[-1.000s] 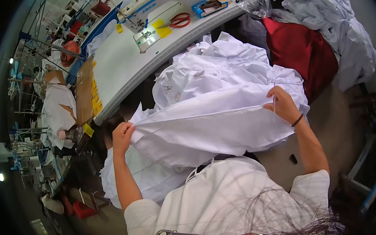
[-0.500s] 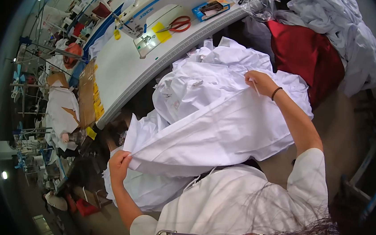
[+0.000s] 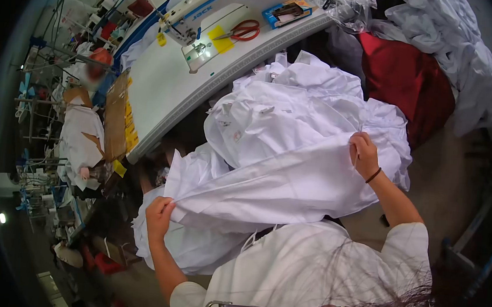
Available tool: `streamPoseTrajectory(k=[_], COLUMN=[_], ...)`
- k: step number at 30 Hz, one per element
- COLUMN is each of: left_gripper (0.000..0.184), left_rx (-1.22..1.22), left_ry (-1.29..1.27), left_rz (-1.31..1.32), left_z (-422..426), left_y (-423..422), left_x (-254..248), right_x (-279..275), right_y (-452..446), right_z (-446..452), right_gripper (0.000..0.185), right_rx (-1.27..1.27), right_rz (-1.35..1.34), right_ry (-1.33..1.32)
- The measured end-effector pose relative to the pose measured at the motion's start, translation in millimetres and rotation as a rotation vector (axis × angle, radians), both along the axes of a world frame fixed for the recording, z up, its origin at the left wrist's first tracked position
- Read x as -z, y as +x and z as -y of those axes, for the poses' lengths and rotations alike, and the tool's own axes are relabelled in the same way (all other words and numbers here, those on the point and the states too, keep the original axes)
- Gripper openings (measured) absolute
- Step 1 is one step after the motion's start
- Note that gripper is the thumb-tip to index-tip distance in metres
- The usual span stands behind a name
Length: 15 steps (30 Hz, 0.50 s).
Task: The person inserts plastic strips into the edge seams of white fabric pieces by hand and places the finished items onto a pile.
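A white cloth (image 3: 273, 182) is stretched across my lap, its long edge running between my two hands. My left hand (image 3: 160, 215) pinches the cloth's left end, fingers closed on it. At the other end, my right hand (image 3: 364, 155) is closed on the upper right edge, and a thin pale strip shows beside its fingers. Behind the stretched part lies a large heap of white fabric (image 3: 298, 88), and more white cloth hangs below my left hand.
A sewing machine (image 3: 224, 2) stands on a white table (image 3: 152, 92), with red-handled scissors (image 3: 245, 30), a yellow patch (image 3: 221, 39) and a blue box (image 3: 286, 12). Red fabric (image 3: 407, 80) and pale fabric (image 3: 449, 39) lie at the right. Cardboard (image 3: 116, 116) borders the table's left end.
My right hand moved inward and up along the cloth, then back right and down. My left hand is lower than at first. The cloth's folds have shifted between them.
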<state>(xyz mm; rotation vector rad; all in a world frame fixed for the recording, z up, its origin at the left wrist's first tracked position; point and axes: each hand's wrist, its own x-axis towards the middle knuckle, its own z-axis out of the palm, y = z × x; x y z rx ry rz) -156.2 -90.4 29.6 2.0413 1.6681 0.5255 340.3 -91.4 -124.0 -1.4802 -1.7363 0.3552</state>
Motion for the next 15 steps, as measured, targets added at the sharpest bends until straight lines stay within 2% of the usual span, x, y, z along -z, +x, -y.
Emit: streamPoseTrajectory(k=[1,3,5,6,8,9,11,13,15], left_gripper=[0.008,0.007,0.007,0.007,0.007,0.007,0.007,0.007,0.006], left_rx=[0.001,0.016,0.024,0.025,0.014,0.022,0.008,0.009,0.003], left_ry=[0.021,0.047,-0.004,-0.005,-0.005,-0.005,-0.003,-0.004,-0.004], left_rz=[0.002,0.005,-0.001,-0.002,0.002,0.002,0.011,0.019,0.026], left_z=[-1,-5,-8,-8,-9,-11,-11,-10,-9], left_y=[-1,-3,-4,-4,-2,-1,0,-1,-2], left_x=[2,5,8,8,7,7,7,8,7], right_x=[-3,0,10,3,-11,-11,-9,-17,-15], right_y=[-2,3,9,7,4,-1,-8,-18,-22], right_z=[4,16,23,15,-5,-18,-40,-58,-62], right_gripper=[0.015,0.012,0.011,0.012,0.014,0.016,0.016,0.015,0.016], right_rx=[0.081,0.016,-0.056,0.015,-0.005,-0.081,-0.292,-0.384,-0.474], right_rz=[-0.035,0.034,0.058,0.035,-0.025,-0.086,-0.217,-0.338,-0.339], right_ry=[0.147,0.111,-0.050,0.014,-0.072,0.006,-0.347,-0.817,-0.808])
